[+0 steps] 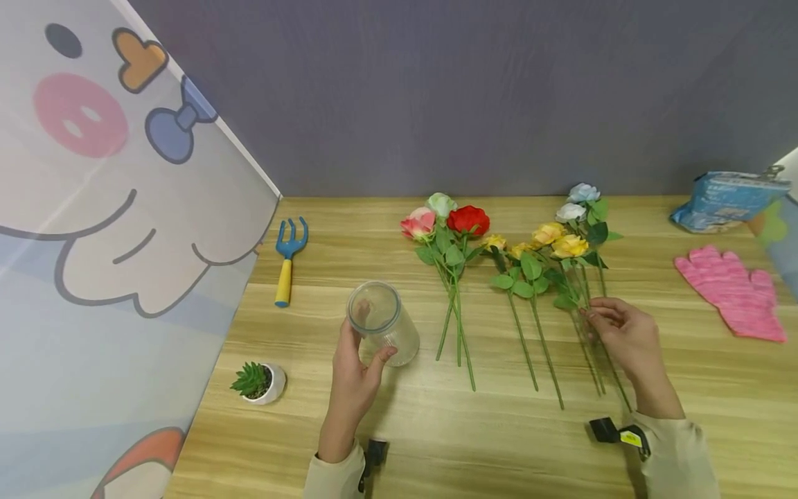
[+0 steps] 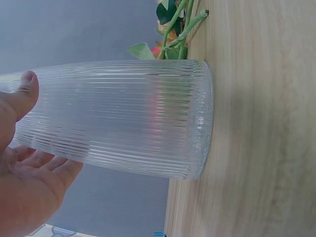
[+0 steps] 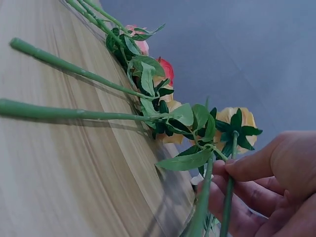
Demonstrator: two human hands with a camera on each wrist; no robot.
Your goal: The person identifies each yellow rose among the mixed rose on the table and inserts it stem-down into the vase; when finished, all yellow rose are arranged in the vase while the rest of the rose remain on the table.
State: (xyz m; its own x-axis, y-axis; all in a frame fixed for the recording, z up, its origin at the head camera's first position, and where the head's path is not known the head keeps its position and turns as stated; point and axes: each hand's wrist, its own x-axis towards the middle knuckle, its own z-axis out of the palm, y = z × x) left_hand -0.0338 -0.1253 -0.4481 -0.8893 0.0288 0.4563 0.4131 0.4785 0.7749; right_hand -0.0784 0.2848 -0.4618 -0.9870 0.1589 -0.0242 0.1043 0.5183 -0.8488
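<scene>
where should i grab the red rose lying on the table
Pinch the red rose at its bare lower stem, below the leaves, coming down from above. It lies flat with the bloom at the far end, between other stems, so the thin bare part nearest you is the easiest to pick out.

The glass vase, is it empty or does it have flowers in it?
Empty: the ribbed glass vase in the left hand shows nothing inside; the flowers lie on the table.

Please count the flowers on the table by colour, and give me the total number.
Pink rose: 1
Pale green rose: 1
Red rose: 1
Yellow roses: 4
White rose: 1
Light blue rose: 1
Total: 9 flowers
</scene>
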